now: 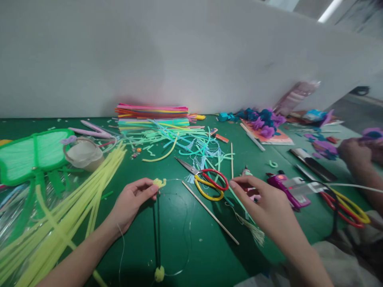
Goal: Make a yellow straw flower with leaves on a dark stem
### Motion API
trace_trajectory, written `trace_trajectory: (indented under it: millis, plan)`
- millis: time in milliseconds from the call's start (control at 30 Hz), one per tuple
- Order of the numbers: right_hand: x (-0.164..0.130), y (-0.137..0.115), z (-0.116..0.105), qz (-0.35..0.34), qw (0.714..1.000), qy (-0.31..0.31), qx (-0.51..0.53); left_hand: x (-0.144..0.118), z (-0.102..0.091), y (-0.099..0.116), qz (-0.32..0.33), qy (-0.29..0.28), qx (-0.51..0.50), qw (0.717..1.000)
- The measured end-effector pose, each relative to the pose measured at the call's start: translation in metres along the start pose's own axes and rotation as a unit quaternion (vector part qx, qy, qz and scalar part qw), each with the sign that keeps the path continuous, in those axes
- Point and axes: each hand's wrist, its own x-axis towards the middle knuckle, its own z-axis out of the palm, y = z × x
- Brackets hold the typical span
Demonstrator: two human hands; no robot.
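My left hand (pixel 136 199) pinches a small bent piece of yellow pipe cleaner (pixel 159 183) between thumb and fingers. From that piece a thin clear thread (pixel 175 179) runs to the right, and dark cords (pixel 156 231) hang down to a small yellow fuzzy ball (pixel 159 274). My right hand (pixel 263 195) has thumb and index fingertip pressed together beside the scissors (pixel 209 179); what is between them, if anything, is too fine to see. The scissors lie partly open, with one red and one yellow handle loop. A thin wooden stick (pixel 211 213) lies between my hands.
Yellow pipe cleaners (pixel 77 199) spread at left beside a green fan-shaped piece (pixel 36 151) and a cup (pixel 83 153). Coloured pipe cleaners (pixel 152 115) are stacked at the back. A purple glue gun (pixel 289 191) lies at right, near another person's hand (pixel 356 153).
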Motion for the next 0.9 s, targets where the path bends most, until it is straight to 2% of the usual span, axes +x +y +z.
trace_trajectory:
  millis: [100, 233, 333, 400, 500, 633, 900]
  plan:
    - [-0.003, -0.002, 0.009, -0.029, 0.999, -0.020, 0.041, 0.000, 0.001, 0.001, 0.003, 0.005, 0.004, 1.000]
    - [0.009, -0.033, 0.040, -0.139, 0.981, -0.074, 0.112, 0.002, 0.002, 0.001, 0.001, 0.007, 0.000, 1.000]
    - [0.026, -0.054, 0.065, -0.241, 0.959, -0.113, 0.095, 0.002, 0.002, 0.002, 0.007, 0.001, -0.004, 1.000]
    - [0.037, -0.062, 0.077, -0.273, 0.949, -0.129, 0.086, 0.002, 0.002, 0.002, 0.014, -0.002, -0.005, 1.000]
    - [0.045, -0.069, 0.085, -0.288, 0.944, -0.139, 0.085, 0.000, 0.002, 0.003, 0.009, -0.002, -0.011, 1.000]
    - [0.046, -0.075, 0.086, -0.294, 0.945, -0.129, 0.063, 0.000, 0.002, 0.004, -0.002, 0.006, -0.029, 1.000]
    - [0.043, -0.079, 0.083, -0.228, 0.947, -0.189, 0.126, 0.002, 0.002, 0.003, 0.002, 0.000, -0.020, 1.000]
